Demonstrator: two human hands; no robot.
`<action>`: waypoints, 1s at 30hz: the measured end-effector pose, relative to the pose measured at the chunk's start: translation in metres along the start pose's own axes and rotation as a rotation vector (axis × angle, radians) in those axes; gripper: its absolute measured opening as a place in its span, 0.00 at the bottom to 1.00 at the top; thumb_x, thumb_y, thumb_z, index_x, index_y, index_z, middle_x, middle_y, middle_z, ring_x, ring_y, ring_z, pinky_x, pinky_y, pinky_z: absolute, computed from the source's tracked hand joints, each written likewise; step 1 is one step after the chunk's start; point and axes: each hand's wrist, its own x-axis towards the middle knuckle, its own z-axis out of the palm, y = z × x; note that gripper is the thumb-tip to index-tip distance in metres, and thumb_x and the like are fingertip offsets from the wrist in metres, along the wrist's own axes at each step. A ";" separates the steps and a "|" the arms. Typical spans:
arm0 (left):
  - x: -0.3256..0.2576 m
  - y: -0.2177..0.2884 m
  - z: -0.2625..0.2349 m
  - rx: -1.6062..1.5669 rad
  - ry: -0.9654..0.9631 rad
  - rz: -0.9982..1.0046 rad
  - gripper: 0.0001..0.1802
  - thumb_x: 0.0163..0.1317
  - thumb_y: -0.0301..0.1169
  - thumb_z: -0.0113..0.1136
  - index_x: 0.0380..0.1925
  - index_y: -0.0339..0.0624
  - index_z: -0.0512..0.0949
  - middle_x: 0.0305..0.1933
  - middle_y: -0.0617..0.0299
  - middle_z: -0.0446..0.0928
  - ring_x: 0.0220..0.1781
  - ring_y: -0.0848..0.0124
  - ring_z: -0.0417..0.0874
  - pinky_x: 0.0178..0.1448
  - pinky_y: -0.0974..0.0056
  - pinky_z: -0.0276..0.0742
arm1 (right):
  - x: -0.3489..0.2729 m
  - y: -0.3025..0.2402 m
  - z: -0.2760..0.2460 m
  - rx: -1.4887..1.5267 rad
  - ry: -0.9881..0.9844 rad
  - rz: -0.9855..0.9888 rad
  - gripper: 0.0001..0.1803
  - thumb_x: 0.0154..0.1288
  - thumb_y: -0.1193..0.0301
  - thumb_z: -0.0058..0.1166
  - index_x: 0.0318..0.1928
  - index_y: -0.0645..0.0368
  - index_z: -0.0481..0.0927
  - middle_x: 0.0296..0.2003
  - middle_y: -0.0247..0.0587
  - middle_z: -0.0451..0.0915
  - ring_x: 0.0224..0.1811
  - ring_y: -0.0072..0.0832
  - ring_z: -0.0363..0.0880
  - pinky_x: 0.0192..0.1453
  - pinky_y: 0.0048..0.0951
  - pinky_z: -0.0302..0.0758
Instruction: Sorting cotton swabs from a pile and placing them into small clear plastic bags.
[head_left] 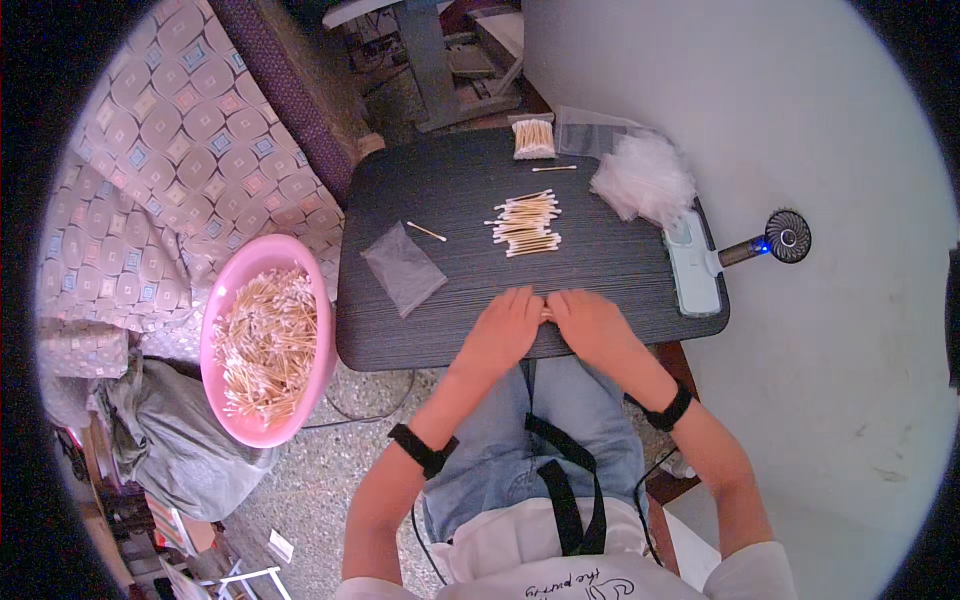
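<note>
Both hands meet at the table's near edge, centre frame: left hand and right hand pinch a small bundle of cotton swabs between them. Just beyond, mid-table, lies a swab pile; an empty clear bag left of it; a pink basin of swabs at lower left

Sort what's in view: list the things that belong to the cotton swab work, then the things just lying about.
Belonging to the work:
left hand and right hand, together on a few swabs
swab pile
small clear bag
pink basin of swabs
heap of clear bags
filled bag of swabs

Lying about:
handheld fan
light blue device
grey sack
</note>
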 end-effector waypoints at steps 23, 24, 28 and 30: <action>-0.011 0.056 -0.065 -1.988 0.424 -0.590 0.15 0.73 0.38 0.39 0.51 0.41 0.66 0.13 0.73 0.53 0.09 0.83 0.53 0.25 0.72 0.65 | -0.016 -0.058 -0.038 2.088 -0.661 0.572 0.14 0.75 0.60 0.37 0.41 0.58 0.68 0.24 0.28 0.62 0.20 0.18 0.57 0.28 0.21 0.62; -0.011 0.056 -0.066 -1.989 0.465 -0.622 0.16 0.73 0.39 0.39 0.50 0.41 0.67 0.13 0.73 0.54 0.09 0.83 0.53 0.24 0.71 0.64 | -0.016 -0.061 -0.042 2.089 -0.664 0.572 0.14 0.75 0.60 0.37 0.41 0.58 0.68 0.24 0.28 0.62 0.20 0.18 0.57 0.28 0.21 0.62; -0.014 0.048 -0.059 -2.008 0.573 -0.515 0.16 0.73 0.39 0.38 0.49 0.40 0.67 0.13 0.73 0.54 0.08 0.83 0.53 0.24 0.72 0.64 | -0.023 -0.065 -0.038 2.237 -0.628 0.671 0.15 0.74 0.59 0.37 0.42 0.58 0.68 0.24 0.26 0.59 0.21 0.16 0.55 0.28 0.20 0.60; -0.012 0.054 -0.056 -1.934 0.506 -0.498 0.16 0.74 0.38 0.37 0.48 0.38 0.67 0.13 0.72 0.54 0.08 0.83 0.54 0.24 0.71 0.64 | -0.030 -0.067 -0.034 2.182 -0.617 0.623 0.14 0.74 0.59 0.38 0.43 0.58 0.68 0.25 0.26 0.58 0.22 0.16 0.55 0.29 0.21 0.59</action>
